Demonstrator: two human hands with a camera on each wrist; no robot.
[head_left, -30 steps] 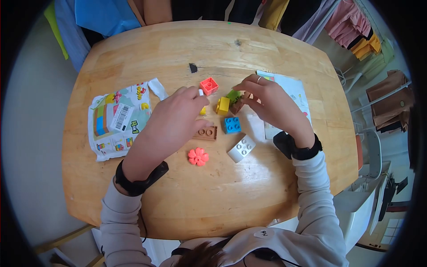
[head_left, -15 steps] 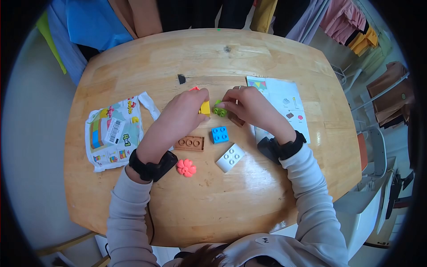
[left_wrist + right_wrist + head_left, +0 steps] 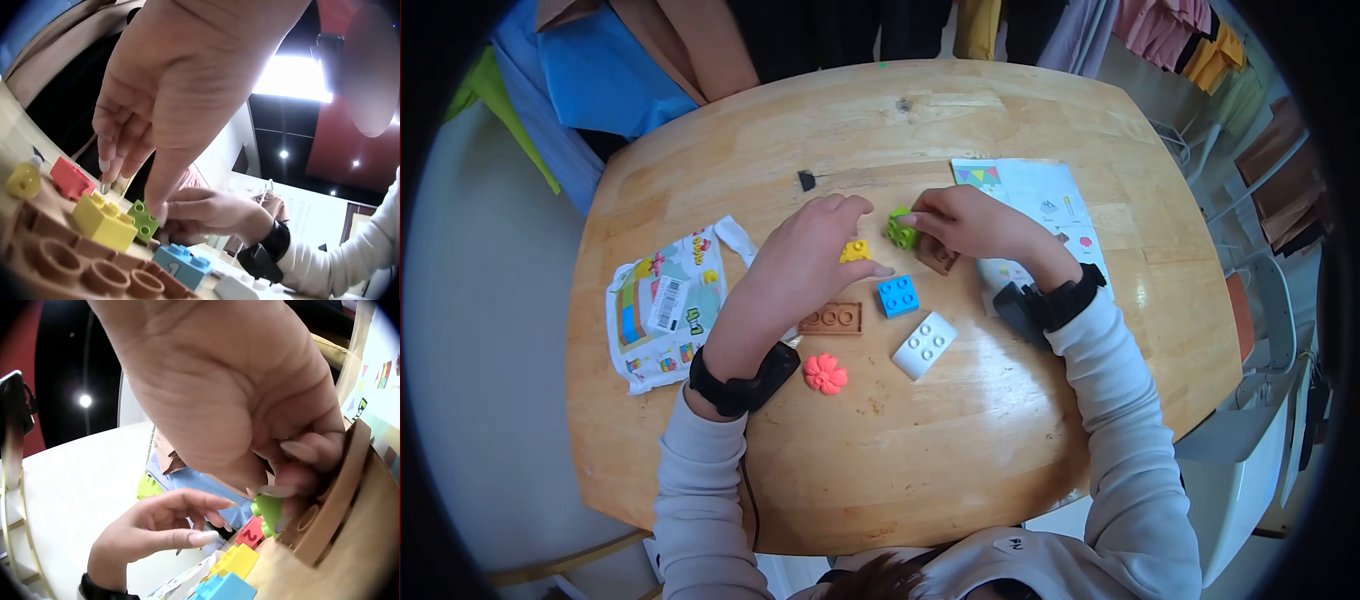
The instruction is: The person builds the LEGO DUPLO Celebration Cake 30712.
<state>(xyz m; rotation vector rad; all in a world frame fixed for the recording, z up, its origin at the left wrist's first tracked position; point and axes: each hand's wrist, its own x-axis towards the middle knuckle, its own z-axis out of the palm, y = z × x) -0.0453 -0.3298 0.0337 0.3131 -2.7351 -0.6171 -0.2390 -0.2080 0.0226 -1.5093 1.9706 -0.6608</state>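
Observation:
The left hand [image 3: 800, 255] hovers over the yellow brick [image 3: 105, 222], thumb and fingers apart and gripping nothing; the brick rests on the table. With thumb and fingertips the right hand [image 3: 980, 225] pinches the green brick [image 3: 901, 230], its studs turned toward the head camera. A brown piece [image 3: 938, 256] lies under the right hand's fingers. A red brick [image 3: 72, 177] stands beyond the yellow one in the left wrist view; the left hand hides it in the head view.
Nearer the person lie a blue brick [image 3: 897, 296], a white brick [image 3: 925, 345], a brown plate [image 3: 832, 318] and a pink flower [image 3: 825, 374]. A printed bag [image 3: 668, 307] is at the left, an instruction sheet [image 3: 1050, 200] at the right.
The left hand has let go of the yellow brick it held half a second ago, and its fingers have spread. The green brick is now tilted in the right hand's fingers.

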